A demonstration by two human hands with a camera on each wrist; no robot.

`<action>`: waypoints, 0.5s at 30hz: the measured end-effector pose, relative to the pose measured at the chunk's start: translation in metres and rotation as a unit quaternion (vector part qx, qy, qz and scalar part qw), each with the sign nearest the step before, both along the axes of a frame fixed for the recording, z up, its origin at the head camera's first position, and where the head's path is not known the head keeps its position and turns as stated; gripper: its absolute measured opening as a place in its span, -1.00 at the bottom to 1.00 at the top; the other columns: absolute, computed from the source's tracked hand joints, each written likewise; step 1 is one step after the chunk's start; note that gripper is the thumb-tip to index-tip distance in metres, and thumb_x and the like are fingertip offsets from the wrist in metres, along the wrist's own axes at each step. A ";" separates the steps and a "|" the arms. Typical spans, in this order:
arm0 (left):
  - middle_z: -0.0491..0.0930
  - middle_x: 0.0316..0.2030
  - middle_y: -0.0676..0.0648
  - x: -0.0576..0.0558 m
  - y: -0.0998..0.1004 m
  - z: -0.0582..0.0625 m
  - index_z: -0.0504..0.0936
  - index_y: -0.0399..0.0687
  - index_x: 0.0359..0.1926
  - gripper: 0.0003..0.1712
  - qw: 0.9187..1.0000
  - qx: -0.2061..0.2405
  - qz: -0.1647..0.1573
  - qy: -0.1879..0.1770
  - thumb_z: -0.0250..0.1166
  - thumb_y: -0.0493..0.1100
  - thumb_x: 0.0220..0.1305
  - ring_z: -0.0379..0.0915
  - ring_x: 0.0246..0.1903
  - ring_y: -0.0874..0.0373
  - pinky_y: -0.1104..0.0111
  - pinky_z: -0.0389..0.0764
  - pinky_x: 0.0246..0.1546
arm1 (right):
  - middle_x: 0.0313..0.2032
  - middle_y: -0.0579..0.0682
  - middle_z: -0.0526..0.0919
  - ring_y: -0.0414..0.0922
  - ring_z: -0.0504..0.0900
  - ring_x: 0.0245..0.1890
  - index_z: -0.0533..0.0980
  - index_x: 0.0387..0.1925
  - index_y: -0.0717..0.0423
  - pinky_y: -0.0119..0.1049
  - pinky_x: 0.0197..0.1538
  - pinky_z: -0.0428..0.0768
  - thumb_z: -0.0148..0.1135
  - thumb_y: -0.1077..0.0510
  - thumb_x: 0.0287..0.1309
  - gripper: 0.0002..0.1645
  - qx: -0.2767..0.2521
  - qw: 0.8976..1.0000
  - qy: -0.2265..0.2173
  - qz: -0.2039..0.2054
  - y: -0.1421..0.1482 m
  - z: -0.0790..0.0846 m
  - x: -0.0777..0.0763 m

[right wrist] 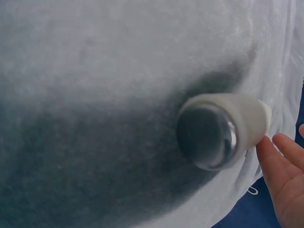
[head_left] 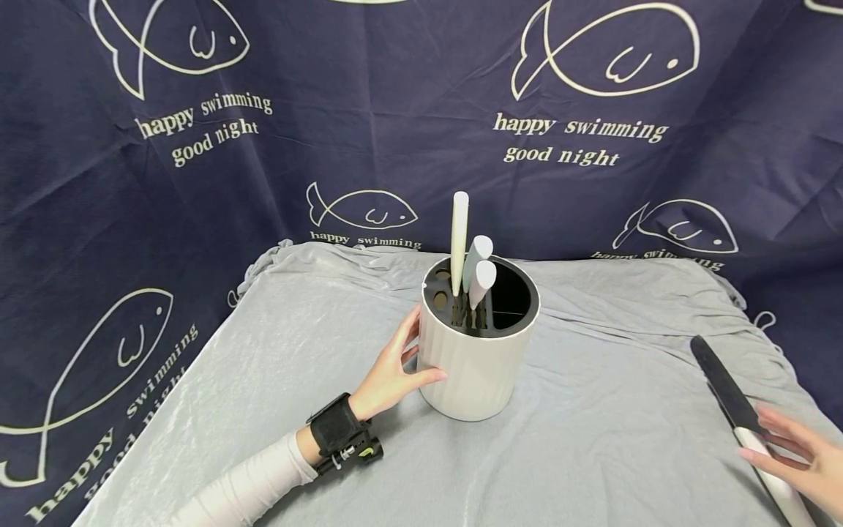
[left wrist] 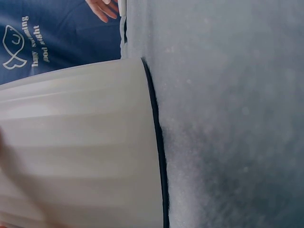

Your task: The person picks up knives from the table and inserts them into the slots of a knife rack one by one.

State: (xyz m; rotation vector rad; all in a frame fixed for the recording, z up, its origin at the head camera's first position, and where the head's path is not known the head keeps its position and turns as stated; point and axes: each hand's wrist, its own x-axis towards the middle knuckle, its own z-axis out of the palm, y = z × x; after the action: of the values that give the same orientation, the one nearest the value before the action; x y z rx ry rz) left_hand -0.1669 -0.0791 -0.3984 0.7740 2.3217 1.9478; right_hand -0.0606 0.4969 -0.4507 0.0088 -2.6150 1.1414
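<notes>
A white, ribbed, round knife holder (head_left: 476, 366) with a black slotted top stands upright on grey cloth. Three pale handles rise from it, the tallest one (head_left: 459, 234) at the left. My left hand (head_left: 388, 373) holds the holder's left side, thumb across the front and fingers behind; the left wrist view shows its ribbed wall (left wrist: 80, 142) close up. At the far right is a knife with a black blade (head_left: 724, 384) and white handle (right wrist: 249, 118). Over this handle my right hand (head_left: 800, 457) is spread, fingers extended, fingertips right at it.
Wrinkled grey cloth (head_left: 593, 439) covers the table. Behind it hangs a dark blue curtain (head_left: 408, 95) printed with white fish and lettering. The holder's right side has a wide black compartment (head_left: 510, 296). A black camera strap (head_left: 336, 424) is on the left wrist.
</notes>
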 end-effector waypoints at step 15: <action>0.06 0.47 -0.09 -0.001 0.001 0.002 -0.12 0.13 0.54 0.18 1.000 0.001 0.000 0.001 0.46 -0.31 0.08 0.01 0.43 0.03 0.05 0.20 0.40 | -0.02 0.77 0.25 -0.56 0.44 -0.43 0.22 0.10 0.75 -0.65 -0.47 0.50 0.51 0.19 -0.05 -0.08 0.123 0.983 -0.106 -0.085 -0.008 0.008 0.003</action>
State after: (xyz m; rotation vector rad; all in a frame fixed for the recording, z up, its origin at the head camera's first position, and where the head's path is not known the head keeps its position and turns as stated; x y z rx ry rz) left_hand -0.1679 -0.0780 -0.3965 0.7753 2.3216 1.9507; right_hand -0.0575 0.4891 -0.4428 -0.2933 -2.8614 0.7960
